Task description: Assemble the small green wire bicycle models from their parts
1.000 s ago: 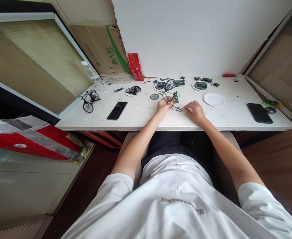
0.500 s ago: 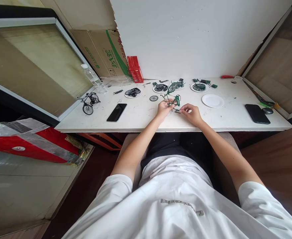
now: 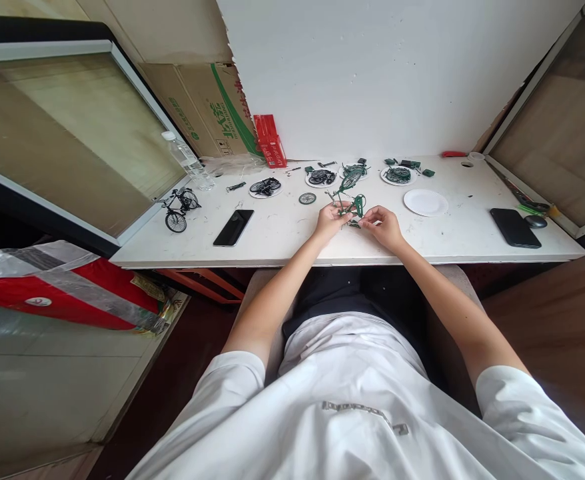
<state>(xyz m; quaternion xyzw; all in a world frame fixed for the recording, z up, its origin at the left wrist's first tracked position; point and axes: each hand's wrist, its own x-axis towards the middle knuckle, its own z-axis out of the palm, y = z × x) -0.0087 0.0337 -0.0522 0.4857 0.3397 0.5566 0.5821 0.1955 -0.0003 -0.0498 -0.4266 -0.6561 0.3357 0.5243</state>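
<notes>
Over the middle of the white table, my left hand is closed on a green model bicycle frame. One wheel shows at the frame's far end. My right hand is closed at the near right side of the frame, its fingertips pinched by a small dark green part; how firmly they grip it is too small to tell. A loose wheel lies to the left of my left hand. To the right of my right hand is a bare white plate.
Plates with black parts and green parts stand along the back. An assembled black bicycle, a bottle and a phone are at left. Another phone and a mouse-like object lie at right.
The green frame has shifted and turned slightly in my left hand. The small part by my right fingertips now sits a little closer to the frame. My right hand has barely moved.
</notes>
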